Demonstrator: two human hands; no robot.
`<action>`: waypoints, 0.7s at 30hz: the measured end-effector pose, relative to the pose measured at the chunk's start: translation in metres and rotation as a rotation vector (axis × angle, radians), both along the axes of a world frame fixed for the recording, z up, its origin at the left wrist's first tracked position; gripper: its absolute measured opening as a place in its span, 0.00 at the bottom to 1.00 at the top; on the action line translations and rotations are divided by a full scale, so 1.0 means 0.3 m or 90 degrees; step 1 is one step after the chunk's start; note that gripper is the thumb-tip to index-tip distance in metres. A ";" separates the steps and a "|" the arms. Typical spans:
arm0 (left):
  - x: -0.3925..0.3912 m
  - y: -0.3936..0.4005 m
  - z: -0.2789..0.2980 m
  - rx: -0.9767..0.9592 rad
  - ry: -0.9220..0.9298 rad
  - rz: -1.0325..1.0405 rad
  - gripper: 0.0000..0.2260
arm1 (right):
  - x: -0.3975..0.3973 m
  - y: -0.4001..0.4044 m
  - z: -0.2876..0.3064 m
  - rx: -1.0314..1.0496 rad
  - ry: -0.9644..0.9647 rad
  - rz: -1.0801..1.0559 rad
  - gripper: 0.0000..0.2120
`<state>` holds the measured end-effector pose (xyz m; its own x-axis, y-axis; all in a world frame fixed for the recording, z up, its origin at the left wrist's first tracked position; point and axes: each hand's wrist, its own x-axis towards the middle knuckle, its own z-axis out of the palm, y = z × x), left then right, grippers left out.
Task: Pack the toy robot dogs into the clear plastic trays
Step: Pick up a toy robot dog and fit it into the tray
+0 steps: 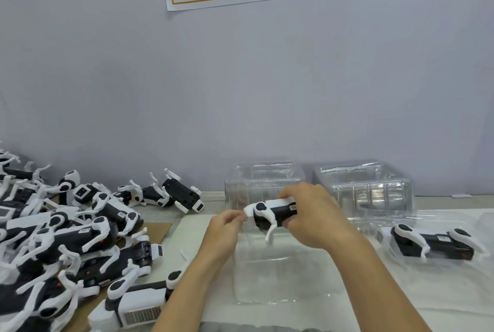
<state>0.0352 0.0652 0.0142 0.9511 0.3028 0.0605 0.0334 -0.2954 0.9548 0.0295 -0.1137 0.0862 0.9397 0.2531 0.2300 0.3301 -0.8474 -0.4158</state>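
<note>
Two hands hold one toy robot dog (272, 214) in the air above an empty clear tray (270, 273). Right hand (312, 214) grips its body; left hand (227, 224) pinches the head end. To do well, I think, fold the legs flat, then lower it level into the tray's hollow, like the packed dog (435, 243) at right.

Two hands, left (224, 227) & right (312, 214), held 1 toy dog (272, 215). Left of grip: dog pile (66, 238), too tangled to count. Right: 1 packed dog (433, 245). Behind: 2 tray stacks (264, 182), (366, 187). Beneath: 1 empty tray (280, 273).
</note>
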 end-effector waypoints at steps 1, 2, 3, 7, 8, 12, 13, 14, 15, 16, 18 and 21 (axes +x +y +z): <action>0.002 0.001 -0.001 -0.007 0.009 -0.010 0.12 | 0.003 0.007 -0.008 0.025 0.012 0.018 0.17; 0.002 0.000 0.000 -0.012 0.010 -0.019 0.12 | 0.006 0.012 -0.013 0.045 0.021 0.033 0.17; -0.001 -0.002 0.003 -0.021 0.007 -0.021 0.12 | 0.010 0.014 -0.020 0.059 0.028 0.044 0.17; -0.004 -0.003 0.008 -0.058 -0.002 -0.021 0.13 | 0.021 0.003 -0.051 0.091 0.075 0.054 0.17; -0.005 -0.004 0.008 -0.062 -0.003 -0.022 0.14 | 0.024 -0.002 -0.058 0.101 0.083 0.052 0.16; -0.001 -0.003 0.009 -0.088 -0.002 0.011 0.13 | 0.038 -0.018 -0.072 0.074 0.087 0.057 0.12; 0.000 -0.002 0.009 -0.097 -0.003 0.018 0.13 | 0.039 -0.018 -0.077 0.067 0.089 0.057 0.12; 0.001 0.000 0.008 -0.101 -0.003 0.021 0.13 | 0.040 -0.016 -0.085 0.072 0.088 0.057 0.12; 0.001 0.001 0.008 -0.102 -0.003 0.022 0.13 | 0.042 -0.012 -0.095 0.083 0.081 0.056 0.12; 0.001 0.002 0.007 -0.103 -0.003 0.023 0.13 | 0.043 -0.007 -0.104 0.090 0.066 0.053 0.13; 0.002 0.005 0.006 -0.108 -0.004 0.023 0.15 | 0.042 0.002 -0.114 0.088 0.041 0.048 0.14; 0.002 0.009 0.003 -0.108 -0.003 0.020 0.15 | 0.048 0.006 -0.117 0.092 0.028 0.079 0.18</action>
<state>0.0359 0.0679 0.0152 0.9408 0.3388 0.0099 0.0361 -0.1293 0.9910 0.0439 -0.1118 0.0510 0.9131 0.3356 0.2314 0.4074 -0.7319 -0.5462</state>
